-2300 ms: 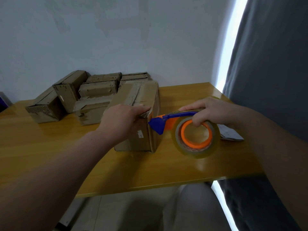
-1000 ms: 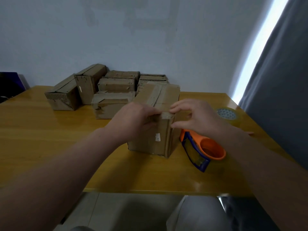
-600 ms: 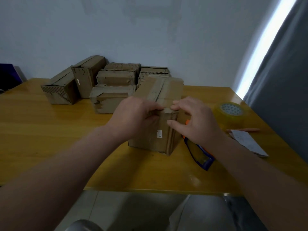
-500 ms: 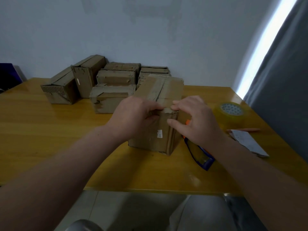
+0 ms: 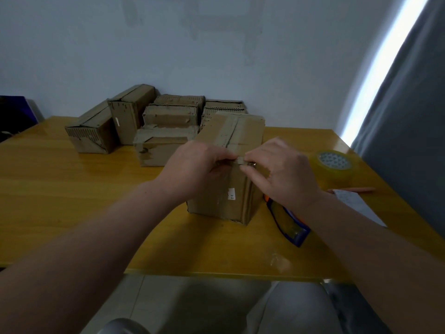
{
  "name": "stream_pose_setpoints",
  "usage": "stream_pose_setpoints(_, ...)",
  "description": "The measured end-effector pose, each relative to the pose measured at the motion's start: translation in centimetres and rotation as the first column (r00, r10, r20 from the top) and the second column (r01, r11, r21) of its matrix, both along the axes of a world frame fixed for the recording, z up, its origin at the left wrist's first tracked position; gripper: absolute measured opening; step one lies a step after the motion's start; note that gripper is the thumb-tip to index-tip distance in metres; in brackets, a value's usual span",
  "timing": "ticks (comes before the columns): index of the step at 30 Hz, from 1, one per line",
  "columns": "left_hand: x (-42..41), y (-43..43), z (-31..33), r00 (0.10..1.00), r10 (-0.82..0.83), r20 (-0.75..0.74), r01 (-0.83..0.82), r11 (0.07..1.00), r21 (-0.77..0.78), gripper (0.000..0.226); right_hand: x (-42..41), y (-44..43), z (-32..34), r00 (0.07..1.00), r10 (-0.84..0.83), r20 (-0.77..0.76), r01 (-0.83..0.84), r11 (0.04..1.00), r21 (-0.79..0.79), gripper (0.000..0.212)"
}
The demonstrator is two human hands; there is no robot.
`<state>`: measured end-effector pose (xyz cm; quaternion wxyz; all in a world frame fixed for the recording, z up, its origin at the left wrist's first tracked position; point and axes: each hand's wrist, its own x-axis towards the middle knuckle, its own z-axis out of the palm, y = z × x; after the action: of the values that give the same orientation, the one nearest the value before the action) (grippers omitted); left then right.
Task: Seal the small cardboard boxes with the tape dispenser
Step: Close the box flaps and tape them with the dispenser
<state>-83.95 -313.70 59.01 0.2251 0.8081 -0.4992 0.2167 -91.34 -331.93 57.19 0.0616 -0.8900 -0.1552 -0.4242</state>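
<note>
A cardboard box stands near the table's front edge, with tape running along its top seam. My left hand curls over the near top edge of this box. My right hand meets it there, fingertips on top and thumb on the front face, pinching the tape end at the corner. The orange and blue tape dispenser lies on the table just right of the box, partly hidden under my right wrist.
Several other small cardboard boxes are grouped at the back of the yellow wooden table. A spare roll of clear tape, a pencil and a paper slip lie at the right. A grey curtain hangs beyond.
My right hand has put the tape dispenser down beside the box and come to the box's near top edge. Both hands have since stayed at that edge, their fingertips drawing closer together.
</note>
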Motion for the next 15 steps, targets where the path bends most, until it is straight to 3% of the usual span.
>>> stream_pose_setpoints(2, -0.1, 0.2, -0.3, 0.998, 0.048, 0.032, -0.047, 0.998, -0.039, 0.034, 0.1, 0.2, 0.3, 1.000, 0.007, 0.002, -0.007, 1.000, -0.002, 0.018)
stream_pose_setpoints(5, -0.8, 0.8, -0.3, 0.974, 0.219, 0.059, -0.201, 0.955, -0.219, 0.060, 0.1, 0.7, 1.8, 1.000, -0.013, 0.004, 0.013, 0.993, 0.120, 0.022)
stream_pose_setpoints(8, -1.5, 1.5, 0.2, 0.951, 0.300, -0.071, -0.305, 0.884, -0.353, 0.085, 0.1, 1.3, 3.8, 0.996, -0.054, 0.067, 0.031, 0.951, 0.309, 0.017)
stream_pose_setpoints(10, -1.7, 1.8, 0.4, 0.928, 0.306, -0.211, -0.368, 0.839, -0.401, 0.093, 0.2, 1.6, 5.1, 0.997, -0.042, 0.061, 0.007, 0.873, 0.487, 0.012)
stream_pose_setpoints(13, -1.8, 2.1, 0.3, 0.891, 0.247, -0.380, -0.405, 0.809, -0.425, 0.091, 0.4, 1.8, 6.3, 0.997, -0.061, 0.055, 0.015, 0.789, 0.615, 0.011)
stream_pose_setpoints(15, -2.0, 2.1, 0.2, 0.899, 0.206, -0.386, -0.369, 0.831, -0.417, 0.084, 0.4, 1.9, 6.6, 0.996, -0.072, 0.043, 0.029, 0.773, 0.634, 0.011)
